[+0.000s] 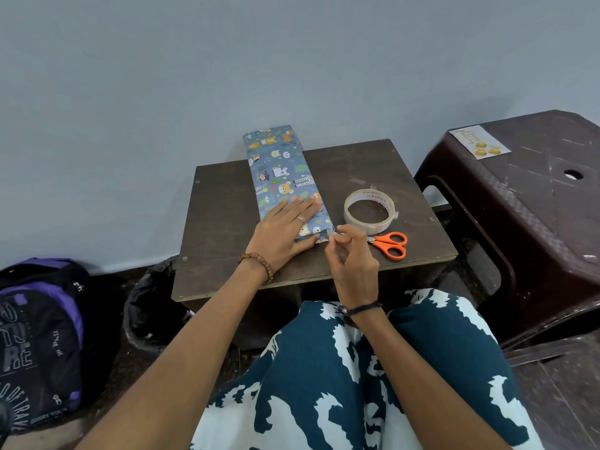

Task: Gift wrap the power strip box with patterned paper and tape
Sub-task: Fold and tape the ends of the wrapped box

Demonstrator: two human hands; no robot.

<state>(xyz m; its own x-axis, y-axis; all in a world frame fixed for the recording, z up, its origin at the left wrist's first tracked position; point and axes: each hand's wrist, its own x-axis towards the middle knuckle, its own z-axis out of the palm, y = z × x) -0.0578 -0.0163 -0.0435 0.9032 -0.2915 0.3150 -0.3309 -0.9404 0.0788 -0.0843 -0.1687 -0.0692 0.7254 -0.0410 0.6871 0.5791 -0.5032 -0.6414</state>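
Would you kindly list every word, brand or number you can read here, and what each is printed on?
"OF TRAVEL": backpack, along its lower edge; its larger lettering is cut off.
Tape roll: brand print inside the core, too small to read.
Sticker on the plastic stool: writing blurred.
Wrapped box: small print unreadable.

**A small dark table and what sits on it**

The small brown table point(224, 203) stands against the wall. A long wrapped box point(279, 170) in blue animal-print paper lies along its middle, the far end jutting past the table's far edge. Towards the right edge rests a roll of clear tape point(370, 211), lying flat. Just nearer the front right corner lie orange-handled scissors point(391, 244), handles pointing to the right edge.
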